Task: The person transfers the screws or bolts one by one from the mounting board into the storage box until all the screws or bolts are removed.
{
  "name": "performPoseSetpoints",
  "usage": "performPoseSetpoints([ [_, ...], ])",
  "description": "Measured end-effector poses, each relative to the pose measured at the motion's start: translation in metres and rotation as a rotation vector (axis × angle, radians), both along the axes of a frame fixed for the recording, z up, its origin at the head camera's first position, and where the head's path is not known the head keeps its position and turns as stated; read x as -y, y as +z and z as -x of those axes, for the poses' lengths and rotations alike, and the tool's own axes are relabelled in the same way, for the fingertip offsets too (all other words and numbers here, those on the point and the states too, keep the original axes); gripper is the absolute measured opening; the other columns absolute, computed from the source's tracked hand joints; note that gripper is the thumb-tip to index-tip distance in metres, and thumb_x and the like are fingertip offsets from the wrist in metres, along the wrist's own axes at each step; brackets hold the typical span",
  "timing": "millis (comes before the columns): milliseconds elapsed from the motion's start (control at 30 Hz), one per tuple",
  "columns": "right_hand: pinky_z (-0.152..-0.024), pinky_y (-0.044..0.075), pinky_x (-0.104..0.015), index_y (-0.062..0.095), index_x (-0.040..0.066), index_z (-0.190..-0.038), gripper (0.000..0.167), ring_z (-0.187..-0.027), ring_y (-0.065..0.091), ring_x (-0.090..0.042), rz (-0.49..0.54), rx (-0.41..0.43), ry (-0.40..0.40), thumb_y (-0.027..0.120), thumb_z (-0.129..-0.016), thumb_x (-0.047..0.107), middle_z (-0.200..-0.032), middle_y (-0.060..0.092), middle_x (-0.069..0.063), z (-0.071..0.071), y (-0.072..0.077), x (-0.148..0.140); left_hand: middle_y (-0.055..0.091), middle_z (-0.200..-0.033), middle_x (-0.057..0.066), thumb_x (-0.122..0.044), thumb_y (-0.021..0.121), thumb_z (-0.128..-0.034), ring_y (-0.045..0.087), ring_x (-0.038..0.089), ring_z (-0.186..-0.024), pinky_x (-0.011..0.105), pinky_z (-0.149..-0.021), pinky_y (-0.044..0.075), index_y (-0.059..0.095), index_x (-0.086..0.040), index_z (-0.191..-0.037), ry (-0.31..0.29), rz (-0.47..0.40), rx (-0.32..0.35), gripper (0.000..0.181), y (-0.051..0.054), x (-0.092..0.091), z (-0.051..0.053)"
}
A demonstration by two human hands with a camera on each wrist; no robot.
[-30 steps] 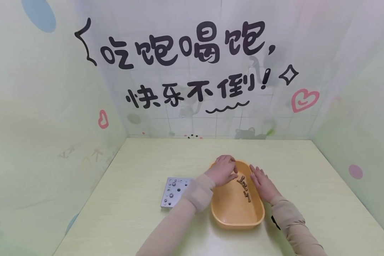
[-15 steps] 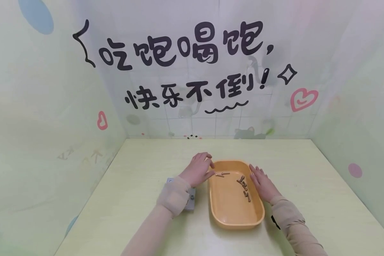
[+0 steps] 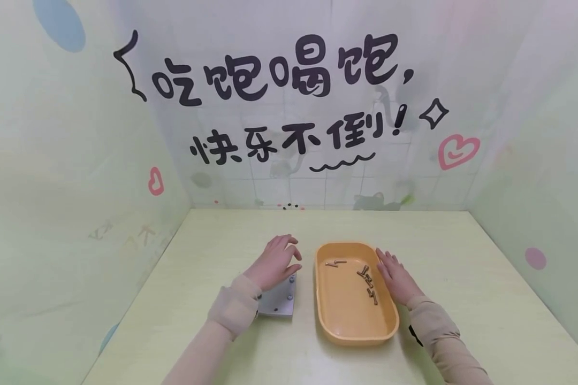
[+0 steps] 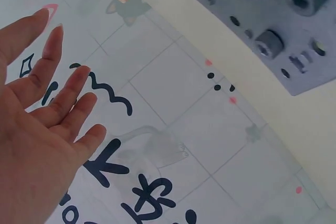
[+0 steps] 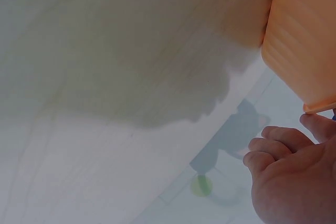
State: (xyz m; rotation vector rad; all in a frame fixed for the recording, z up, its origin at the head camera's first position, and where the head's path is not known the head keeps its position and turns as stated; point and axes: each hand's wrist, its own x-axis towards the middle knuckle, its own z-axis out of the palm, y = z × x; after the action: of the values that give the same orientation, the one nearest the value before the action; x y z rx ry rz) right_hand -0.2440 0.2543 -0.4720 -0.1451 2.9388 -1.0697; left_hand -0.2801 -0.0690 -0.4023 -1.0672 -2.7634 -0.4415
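Note:
My left hand (image 3: 273,262), fingers loosely bent and holding nothing, hovers above a grey metal block (image 3: 276,305). In the left wrist view that block (image 4: 252,24) shows drilled holes and socket-head screws standing in it. To the right lies an orange tray (image 3: 351,321). Inside it, several bolts (image 3: 366,275) lie in a cluster by the right wall, and a couple more bolts (image 3: 335,263) lie near the far left corner. My right hand (image 3: 400,278) rests along the tray's right rim; the right wrist view has a fingertip of this hand (image 5: 294,166) at the rim.
A pale wooden table (image 3: 212,235) carries the block and the tray. Printed curtains (image 3: 289,176) with black lettering close off the back and both sides.
My left hand has moved left, from over the tray to above the metal block. Two bolts at the tray's far left corner have come into view. My right hand stays at the rim.

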Motion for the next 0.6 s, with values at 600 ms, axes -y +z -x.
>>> performPoseSetpoints([
  [600, -0.119, 0.01, -0.065, 0.025, -0.004, -0.152, 0.051, -0.144, 0.014, -0.055, 0.006, -0.047, 0.008, 0.033, -0.108, 0.021, -0.154, 0.022, -0.037, 0.001, -0.004, -0.001, 0.056, -0.131, 0.018, -0.014, 0.074, -0.088, 0.044, 0.038, -0.135, 0.054, -0.119, 0.028, 0.067, -0.005, -0.095, 0.105, -0.004, 0.022, 0.014, -0.026, 0.054, -0.024],
])
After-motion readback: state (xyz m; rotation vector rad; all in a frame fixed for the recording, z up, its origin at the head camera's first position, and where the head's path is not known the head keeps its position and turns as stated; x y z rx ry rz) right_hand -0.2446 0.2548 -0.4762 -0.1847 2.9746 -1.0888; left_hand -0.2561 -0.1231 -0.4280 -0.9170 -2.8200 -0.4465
